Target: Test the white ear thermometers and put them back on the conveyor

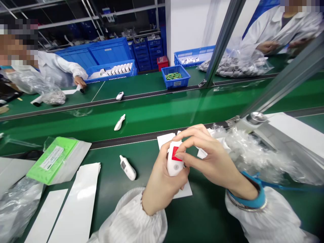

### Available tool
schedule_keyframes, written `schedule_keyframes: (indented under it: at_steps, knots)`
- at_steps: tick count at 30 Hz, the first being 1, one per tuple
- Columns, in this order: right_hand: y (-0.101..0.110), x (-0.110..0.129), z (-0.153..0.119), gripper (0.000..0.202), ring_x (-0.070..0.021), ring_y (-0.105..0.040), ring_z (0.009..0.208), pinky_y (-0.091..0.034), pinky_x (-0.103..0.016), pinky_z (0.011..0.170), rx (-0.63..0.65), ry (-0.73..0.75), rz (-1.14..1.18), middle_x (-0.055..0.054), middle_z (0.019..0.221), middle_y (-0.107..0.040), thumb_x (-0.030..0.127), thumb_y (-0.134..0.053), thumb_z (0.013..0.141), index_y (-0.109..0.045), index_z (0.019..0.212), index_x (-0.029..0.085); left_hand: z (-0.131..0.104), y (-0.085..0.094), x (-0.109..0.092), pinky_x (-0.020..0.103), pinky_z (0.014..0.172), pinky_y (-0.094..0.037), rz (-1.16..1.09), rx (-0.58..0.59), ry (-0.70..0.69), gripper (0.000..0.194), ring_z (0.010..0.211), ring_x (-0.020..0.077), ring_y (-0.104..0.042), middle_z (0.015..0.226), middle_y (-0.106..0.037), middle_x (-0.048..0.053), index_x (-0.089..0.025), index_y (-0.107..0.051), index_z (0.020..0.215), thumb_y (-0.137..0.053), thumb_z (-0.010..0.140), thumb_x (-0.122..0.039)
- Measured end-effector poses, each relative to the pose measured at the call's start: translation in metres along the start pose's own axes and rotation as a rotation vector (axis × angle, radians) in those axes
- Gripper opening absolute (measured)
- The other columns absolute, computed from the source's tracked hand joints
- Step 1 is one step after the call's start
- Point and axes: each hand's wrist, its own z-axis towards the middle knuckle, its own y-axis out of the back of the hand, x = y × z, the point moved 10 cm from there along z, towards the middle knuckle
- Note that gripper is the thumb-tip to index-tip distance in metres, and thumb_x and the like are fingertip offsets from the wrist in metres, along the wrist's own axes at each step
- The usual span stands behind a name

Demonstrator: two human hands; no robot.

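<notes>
A white ear thermometer (174,169) is held upright in my left hand (160,185), fingers and thumb wrapped round its body. Over its screen area lies a red film (174,154). My right hand (211,157) pinches the right edge of that film between thumb and forefinger, its other fingers arched over the thermometer's top. White paper (186,191) lies on the bench beneath both hands. Left of them rests a second ear thermometer (128,168) with a dark screen.
White strips (78,199) and a bagged green pack (54,158) lie at the left. Crumpled clear plastic (253,152) is heaped at the right. Beyond the bench, a green conveyor (157,111) carries another thermometer (119,122). Co-workers sit across, near blue bins (176,82).
</notes>
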Motion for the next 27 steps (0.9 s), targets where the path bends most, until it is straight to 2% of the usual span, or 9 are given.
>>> schedule_keyframes:
  at_steps: [7, 14, 19, 27]
  knots:
    - [0.0005, -0.0018, 0.0008, 0.014, -0.0174, -0.053, 0.101, -0.044, -0.034, 0.09, -0.018, -0.019, 0.013, 0.0, 0.102, -0.068, 0.009, -0.068, 0.085, -0.063, 0.082, 0.022, -0.0026, -0.0015, 0.0001, 0.015, 0.034, -0.035, 0.017, 0.02, 0.014, 0.043, 0.037, 0.0001, -0.041, 0.078, -0.057, -0.008, -0.026, -0.039, 0.118, -0.059, 0.083, -0.01]
    - [0.0008, -0.0023, 0.0004, 0.014, -0.0195, -0.055, 0.1, -0.047, -0.037, 0.088, -0.027, -0.026, -0.003, -0.001, 0.102, -0.069, 0.01, -0.067, 0.085, -0.064, 0.082, 0.023, -0.0011, -0.0015, -0.0016, 0.016, 0.037, -0.039, -0.009, 0.033, -0.001, 0.036, 0.036, -0.0009, -0.036, 0.077, -0.057, -0.007, -0.025, -0.042, 0.11, -0.06, 0.083, -0.01]
    - [0.0007, -0.0033, 0.0005, 0.012, -0.021, -0.057, 0.1, -0.048, -0.04, 0.087, -0.025, -0.036, -0.014, -0.002, 0.102, -0.07, 0.013, -0.065, 0.086, -0.064, 0.081, 0.024, -0.0029, -0.0023, -0.0013, 0.017, 0.036, -0.037, -0.012, 0.041, 0.007, 0.036, 0.037, 0.0, -0.036, 0.077, -0.057, -0.006, -0.026, -0.044, 0.11, -0.063, 0.082, -0.013]
    - [0.0005, 0.0014, -0.0001, 0.013, -0.0204, -0.057, 0.1, -0.047, -0.038, 0.086, -0.04, -0.015, -0.02, -0.002, 0.101, -0.069, 0.012, -0.064, 0.087, -0.063, 0.081, 0.024, -0.005, -0.0022, -0.0035, 0.017, 0.036, -0.035, -0.017, 0.029, 0.026, 0.043, 0.04, 0.0032, -0.04, 0.076, -0.058, -0.005, -0.027, -0.044, 0.117, -0.064, 0.08, -0.015]
